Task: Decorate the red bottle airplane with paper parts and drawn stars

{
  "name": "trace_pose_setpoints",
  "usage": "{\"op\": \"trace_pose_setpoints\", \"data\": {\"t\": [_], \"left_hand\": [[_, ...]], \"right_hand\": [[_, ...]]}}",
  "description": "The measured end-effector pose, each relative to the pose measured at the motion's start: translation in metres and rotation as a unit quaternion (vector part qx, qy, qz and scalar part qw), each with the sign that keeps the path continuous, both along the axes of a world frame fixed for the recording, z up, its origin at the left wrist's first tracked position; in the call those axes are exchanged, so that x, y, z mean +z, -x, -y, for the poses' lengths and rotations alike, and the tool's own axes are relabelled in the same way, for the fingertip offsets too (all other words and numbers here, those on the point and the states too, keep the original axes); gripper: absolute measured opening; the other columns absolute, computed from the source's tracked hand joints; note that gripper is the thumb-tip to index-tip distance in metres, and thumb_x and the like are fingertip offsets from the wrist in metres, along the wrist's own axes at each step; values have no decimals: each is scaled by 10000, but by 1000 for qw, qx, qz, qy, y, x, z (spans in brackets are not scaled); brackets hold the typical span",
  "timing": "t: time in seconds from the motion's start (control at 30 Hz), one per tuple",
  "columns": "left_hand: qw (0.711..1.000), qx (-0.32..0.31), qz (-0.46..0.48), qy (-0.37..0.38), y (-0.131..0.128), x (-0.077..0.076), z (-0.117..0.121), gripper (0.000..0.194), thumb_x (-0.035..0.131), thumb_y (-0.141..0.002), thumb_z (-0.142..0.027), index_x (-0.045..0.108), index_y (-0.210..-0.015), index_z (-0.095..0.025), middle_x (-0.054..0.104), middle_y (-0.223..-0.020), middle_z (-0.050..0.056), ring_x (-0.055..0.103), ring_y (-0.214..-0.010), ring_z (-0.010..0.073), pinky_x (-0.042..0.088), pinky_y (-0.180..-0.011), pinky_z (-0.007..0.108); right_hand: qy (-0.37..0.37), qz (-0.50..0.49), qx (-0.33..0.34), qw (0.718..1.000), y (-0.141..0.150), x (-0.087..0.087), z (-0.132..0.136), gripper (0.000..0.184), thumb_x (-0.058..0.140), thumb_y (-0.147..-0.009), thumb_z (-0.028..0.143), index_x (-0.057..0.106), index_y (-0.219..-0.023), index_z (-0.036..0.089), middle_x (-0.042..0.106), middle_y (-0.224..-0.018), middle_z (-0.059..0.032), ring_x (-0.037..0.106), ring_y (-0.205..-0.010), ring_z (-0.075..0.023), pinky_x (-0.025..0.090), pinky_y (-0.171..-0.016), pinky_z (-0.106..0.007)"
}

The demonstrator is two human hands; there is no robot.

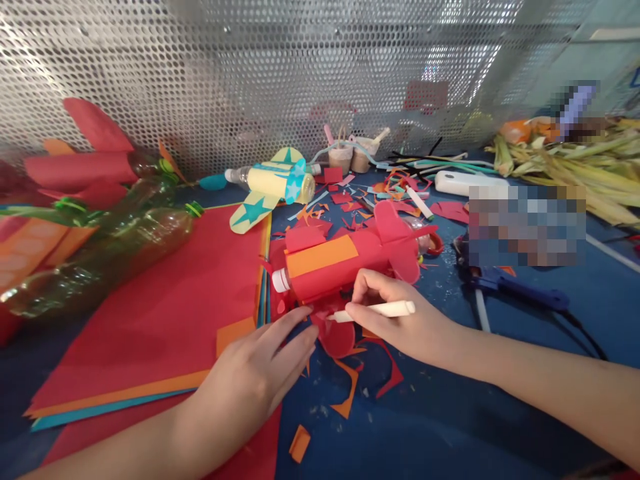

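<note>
A plastic bottle (330, 267) covered in red paper lies on its side, its white cap pointing left. Red paper fins stand out from its right end, and an orange paper strip (323, 257) runs along the top. My right hand (395, 310) pinches a white felt-tip pen (395, 309), its tip down on a red paper wing (337, 337) on the near side of the bottle. My left hand (263, 360) lies flat with fingers stretched out, the fingertips at the wing's left edge. What sits under those fingertips is partly hidden.
Stacked coloured paper sheets (165, 307) and green bottles (125, 253) are at left. Behind stand a yellow bottle plane (277, 183) and paper scraps (350, 200). A blue glue gun (520, 287) with a cord lies right, below corn husks (570, 167). A perforated metal panel (280, 73) closes the back.
</note>
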State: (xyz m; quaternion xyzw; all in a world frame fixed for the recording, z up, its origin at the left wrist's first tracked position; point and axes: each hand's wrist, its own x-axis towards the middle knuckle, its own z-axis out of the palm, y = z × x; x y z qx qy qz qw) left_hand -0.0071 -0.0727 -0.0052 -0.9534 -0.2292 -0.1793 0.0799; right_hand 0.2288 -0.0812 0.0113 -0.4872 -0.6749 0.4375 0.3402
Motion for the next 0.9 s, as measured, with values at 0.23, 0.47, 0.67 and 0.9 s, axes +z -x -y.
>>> {"op": "trace_pose_setpoints", "data": {"t": [0.23, 0.47, 0.67, 0.9], "left_hand": [[1000, 5, -7, 19, 4, -2, 0, 361, 309, -985, -174, 647, -1094, -107, 668, -1135, 174, 690, -978, 249, 611, -758, 327], [1000, 8, -21, 9, 5, 0, 1, 365, 296, -993, -186, 637, -1106, -121, 670, -1143, 162, 693, -974, 241, 612, -744, 317], [1000, -1, -11, 16, 3, -1, 1, 341, 320, -981, -153, 643, -1086, -115, 691, -1110, 152, 680, -1006, 257, 617, -745, 318], [1000, 4, -4, 17, 1, -1, 1, 371, 271, -982, -131, 628, -1081, -107, 695, -1089, 168, 706, -929, 249, 626, -693, 333]], "right_hand": [[0, -5, -4, 1000, -1, 1, 0, 179, 551, -845, 218, 418, -725, 213, 458, -567, 83, 416, -474, -69, 297, -440, -188], [-3, -5, -3, 1000, -2, 3, 2, 191, 547, -844, 213, 411, -711, 212, 447, -555, 80, 402, -466, -70, 284, -433, -191], [1, 11, -7, 1000, -1, 3, 2, 174, 538, -850, 223, 420, -722, 212, 431, -554, 80, 391, -460, -73, 288, -433, -196], [15, 36, -15, 999, -1, 0, 0, 185, 534, -863, 272, 419, -731, 215, 436, -579, 71, 416, -489, -89, 295, -461, -208]]}}
